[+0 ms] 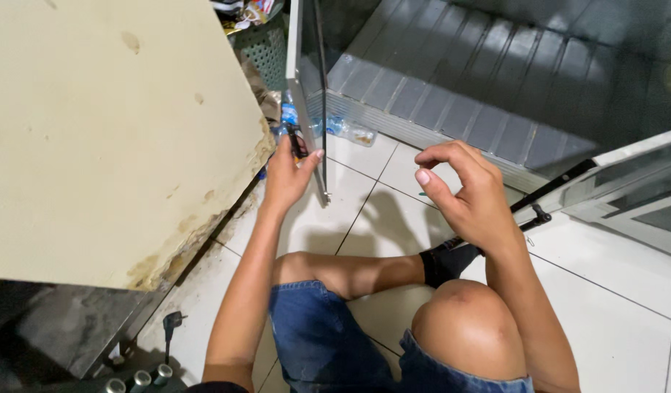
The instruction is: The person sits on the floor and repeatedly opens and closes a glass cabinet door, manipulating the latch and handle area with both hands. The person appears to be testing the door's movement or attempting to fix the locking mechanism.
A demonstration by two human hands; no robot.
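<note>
Your left hand (pixel 288 175) grasps a small dark tool (pixel 297 143), its fingers closed around the handle, and holds it against the near edge of a glass door panel (pixel 306 80). The panel stands upright and edge-on to you, a thin pane in a pale metal frame, reaching from the white tiled floor (pixel 612 291) at its lower corner up and away toward the far side. Your right hand (pixel 470 193) hangs in the air well to the right of the panel, fingers curled loosely with thumb and forefinger apart, gripping nothing. You sit on the floor with knees bent, a black sock on one foot. A cream cabinet side (pixel 109 131) fills the left.
</note>
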